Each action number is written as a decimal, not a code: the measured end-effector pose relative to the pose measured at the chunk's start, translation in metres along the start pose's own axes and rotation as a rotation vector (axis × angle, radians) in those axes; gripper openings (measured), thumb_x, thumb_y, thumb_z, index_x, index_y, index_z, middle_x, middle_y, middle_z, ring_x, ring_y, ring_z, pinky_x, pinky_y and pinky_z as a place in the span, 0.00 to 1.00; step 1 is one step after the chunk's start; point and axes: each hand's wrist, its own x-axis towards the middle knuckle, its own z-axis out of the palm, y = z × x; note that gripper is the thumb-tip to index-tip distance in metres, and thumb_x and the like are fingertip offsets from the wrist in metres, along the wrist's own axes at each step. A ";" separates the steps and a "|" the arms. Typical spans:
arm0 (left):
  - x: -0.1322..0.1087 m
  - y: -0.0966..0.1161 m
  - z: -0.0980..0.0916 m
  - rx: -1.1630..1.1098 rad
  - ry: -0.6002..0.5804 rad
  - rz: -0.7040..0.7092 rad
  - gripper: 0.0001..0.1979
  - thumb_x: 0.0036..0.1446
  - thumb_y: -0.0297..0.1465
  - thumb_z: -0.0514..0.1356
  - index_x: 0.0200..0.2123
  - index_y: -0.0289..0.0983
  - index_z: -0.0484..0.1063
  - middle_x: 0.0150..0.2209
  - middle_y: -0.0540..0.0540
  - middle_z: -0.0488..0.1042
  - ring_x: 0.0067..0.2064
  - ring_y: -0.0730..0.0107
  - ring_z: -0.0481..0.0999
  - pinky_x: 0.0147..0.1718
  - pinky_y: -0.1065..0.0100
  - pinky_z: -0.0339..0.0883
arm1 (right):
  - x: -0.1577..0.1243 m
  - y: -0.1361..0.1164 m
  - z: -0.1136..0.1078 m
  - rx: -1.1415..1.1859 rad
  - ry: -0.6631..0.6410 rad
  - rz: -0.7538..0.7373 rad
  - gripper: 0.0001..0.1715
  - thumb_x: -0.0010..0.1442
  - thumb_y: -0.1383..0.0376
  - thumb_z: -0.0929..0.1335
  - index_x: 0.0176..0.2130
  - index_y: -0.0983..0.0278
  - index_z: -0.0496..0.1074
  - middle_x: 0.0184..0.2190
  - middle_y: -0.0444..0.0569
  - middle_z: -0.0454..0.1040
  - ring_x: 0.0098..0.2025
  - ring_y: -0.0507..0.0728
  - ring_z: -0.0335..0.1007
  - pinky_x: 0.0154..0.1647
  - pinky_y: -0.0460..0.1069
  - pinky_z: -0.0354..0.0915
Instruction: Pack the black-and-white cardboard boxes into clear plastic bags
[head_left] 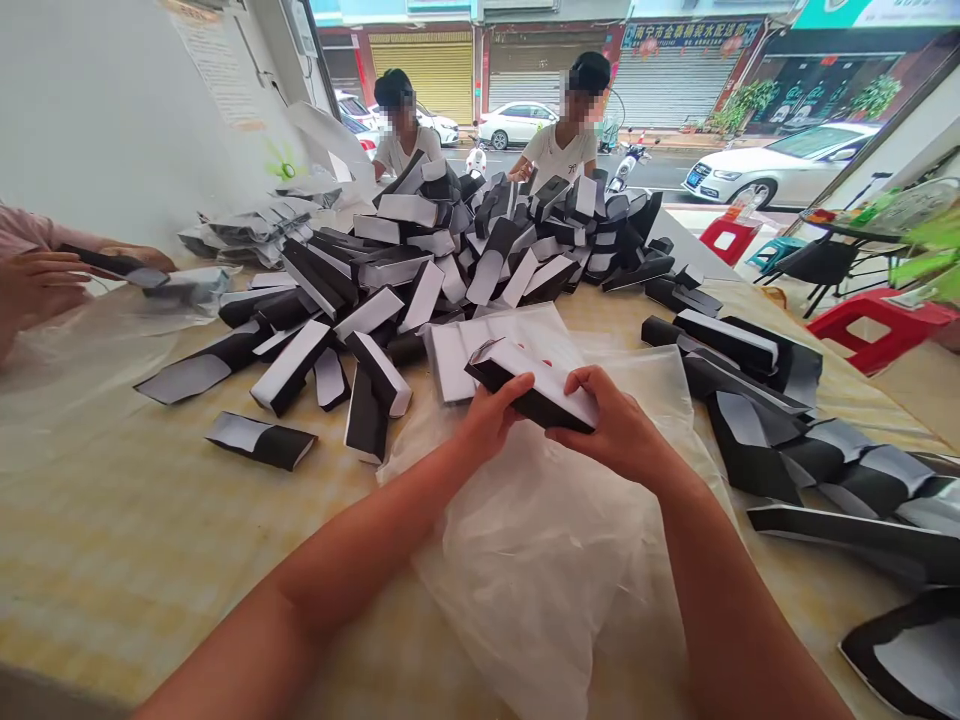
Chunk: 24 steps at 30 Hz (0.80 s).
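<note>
In the middle of the frame, the left hand [491, 418] and the right hand [616, 432] grip one black and white box [537, 388], fingers curled around its two ends, likely so it does not slip. It is held just above a clear plastic bag [540, 560] on the table [112, 540]. The big pile of boxes [450, 250] lies in the upper middle, within easy reach.

Bright daylight from the open street front (soft shadows), wide-angle stretching at edges

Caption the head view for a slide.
Left hand and right hand grip one black-and-white box over a plastic bag, beside a heap of boxes.
</note>
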 end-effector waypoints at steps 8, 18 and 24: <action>0.000 0.006 0.007 0.173 -0.123 -0.039 0.30 0.49 0.49 0.68 0.50 0.37 0.68 0.49 0.39 0.75 0.53 0.50 0.74 0.42 0.57 0.74 | -0.005 0.015 -0.025 0.048 0.016 0.035 0.26 0.50 0.54 0.74 0.43 0.56 0.59 0.32 0.39 0.68 0.28 0.52 0.62 0.28 0.46 0.58; -0.024 0.020 0.016 1.345 -0.522 -0.181 0.28 0.40 0.49 0.71 0.40 0.39 0.72 0.38 0.47 0.75 0.37 0.61 0.74 0.30 0.65 0.64 | -0.020 0.044 -0.067 0.033 -0.009 0.222 0.29 0.49 0.49 0.74 0.42 0.56 0.60 0.30 0.39 0.69 0.29 0.55 0.65 0.30 0.48 0.62; -0.015 -0.003 0.001 1.324 -0.422 -0.063 0.05 0.44 0.23 0.63 0.27 0.38 0.73 0.25 0.52 0.71 0.30 0.68 0.70 0.30 0.67 0.60 | -0.035 0.044 -0.084 0.009 -0.291 0.102 0.27 0.51 0.50 0.74 0.43 0.56 0.62 0.31 0.40 0.66 0.32 0.55 0.64 0.31 0.48 0.63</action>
